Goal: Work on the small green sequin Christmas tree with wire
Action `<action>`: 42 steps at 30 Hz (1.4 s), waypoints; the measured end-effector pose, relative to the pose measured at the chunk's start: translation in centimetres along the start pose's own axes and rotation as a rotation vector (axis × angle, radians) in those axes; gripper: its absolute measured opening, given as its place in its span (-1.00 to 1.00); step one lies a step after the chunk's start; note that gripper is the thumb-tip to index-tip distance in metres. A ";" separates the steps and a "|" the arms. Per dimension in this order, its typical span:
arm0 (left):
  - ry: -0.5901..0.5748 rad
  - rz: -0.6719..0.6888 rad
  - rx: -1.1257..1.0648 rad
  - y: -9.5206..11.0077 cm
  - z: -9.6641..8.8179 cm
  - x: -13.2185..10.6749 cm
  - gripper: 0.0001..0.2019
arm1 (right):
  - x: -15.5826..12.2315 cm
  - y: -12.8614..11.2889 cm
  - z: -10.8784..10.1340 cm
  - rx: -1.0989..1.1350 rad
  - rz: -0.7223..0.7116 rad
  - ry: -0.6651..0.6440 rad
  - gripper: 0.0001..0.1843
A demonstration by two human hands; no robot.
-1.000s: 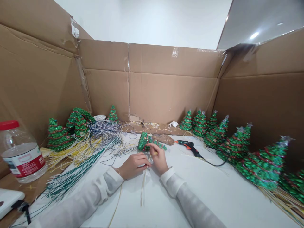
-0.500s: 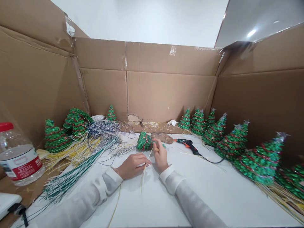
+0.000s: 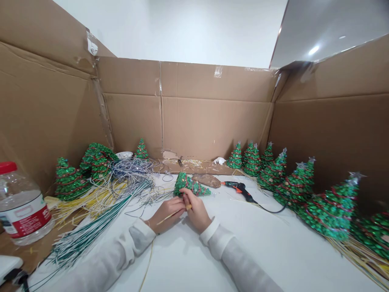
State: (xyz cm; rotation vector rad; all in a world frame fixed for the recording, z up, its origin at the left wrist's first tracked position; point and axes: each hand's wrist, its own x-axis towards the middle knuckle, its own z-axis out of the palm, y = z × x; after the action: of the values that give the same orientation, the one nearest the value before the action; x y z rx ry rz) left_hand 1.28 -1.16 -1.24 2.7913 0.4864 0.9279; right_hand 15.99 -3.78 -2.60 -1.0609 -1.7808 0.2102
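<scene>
though over left hand (image 3: 168, 210), strand (image 3: 167, 218) obscure at fingers (image 3: 180, 201)

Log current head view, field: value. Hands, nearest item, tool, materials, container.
left hand: thin pale-yellow strand crossing it in view
right hand: small yellow-tan piece at its fingertips, grip unclear
nearest item: shiny green cone-shaped tree with red bands, on its side
tool: black-and-orange glue gun, right of the tree
materials: green-and-white strand bundle, left of the hands
container: clear plastic bottle with red cap, far left
</scene>
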 end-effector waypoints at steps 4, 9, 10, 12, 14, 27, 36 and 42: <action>-0.007 -0.047 -0.042 0.0 0.0 0.1 -0.75 | 0.1 -0.1 -0.4 -0.217 0.037 0.003 -0.67; 0.095 -0.175 -0.165 0.2 -0.1 0.0 -0.79 | 0.4 0.4 -0.9 -0.388 0.060 0.074 -0.66; 0.122 -0.209 -0.188 0.2 -0.1 -0.1 -0.80 | 0.5 0.6 -1.0 -0.400 0.078 0.095 -0.66; 0.168 -0.276 -0.221 0.3 -0.3 -0.1 -0.80 | 0.6 1.0 -1.3 -0.400 0.118 0.139 -0.66; 0.202 -0.334 -0.241 0.4 -0.4 -0.1 -0.79 | 0.7 1.4 -1.4 -0.348 0.140 0.154 -0.66; 0.214 -0.458 -0.341 0.0 -0.2 0.0 -0.80 | 0.4 0.7 -0.7 -0.261 0.041 -0.022 -0.72; 0.161 -0.465 -0.278 0.0 -0.2 0.0 -0.83 | 0.2 0.9 -0.7 -0.035 0.041 -0.166 -0.73; 0.182 -0.441 -0.219 -0.1 0.0 0.0 -0.85 | 0.3 0.2 -0.6 -0.059 0.001 -0.117 -0.75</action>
State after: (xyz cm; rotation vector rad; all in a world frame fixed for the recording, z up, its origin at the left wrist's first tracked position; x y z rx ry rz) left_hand 1.21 -1.07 -1.26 2.2799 0.9187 1.0555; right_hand 16.54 -3.60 -2.27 -1.1109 -1.9017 0.2248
